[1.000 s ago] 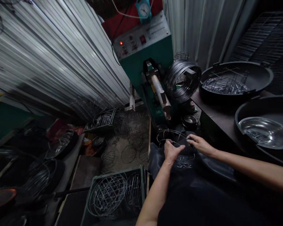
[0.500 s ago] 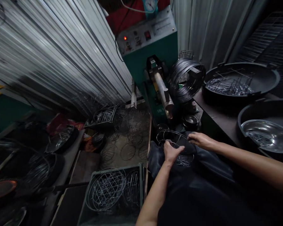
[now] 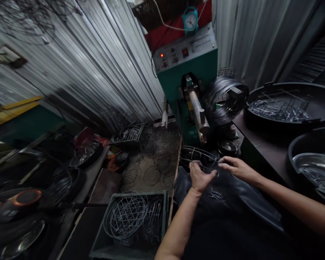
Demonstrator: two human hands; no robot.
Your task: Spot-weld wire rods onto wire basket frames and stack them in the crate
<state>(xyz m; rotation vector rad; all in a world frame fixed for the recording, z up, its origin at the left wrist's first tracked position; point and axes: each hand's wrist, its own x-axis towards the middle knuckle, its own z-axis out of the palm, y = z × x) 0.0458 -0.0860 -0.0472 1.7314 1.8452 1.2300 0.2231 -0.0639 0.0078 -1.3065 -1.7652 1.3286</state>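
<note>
A round wire frame, made of thin metal rings, is held over my lap, below the machine's electrode arm. My left hand grips its near side, with the thumb pointing right. At the frame's right end, the fingers of my right hand are pinched on the wire; whether a small separate piece is also between them is too dark to tell. Several short bits of wire lie on the dark apron across my lap.
The green machine with a lit red lamp stands ahead. A wire coil hangs beside it. On the right are a wide black pan of wire pieces and a steel bowl. A green crate at lower left holds wire grids.
The view has swung left, so the machine and pans appear further right. My right hand has its fingers less curled at the frame's right end. My left hand keeps its hold.
</note>
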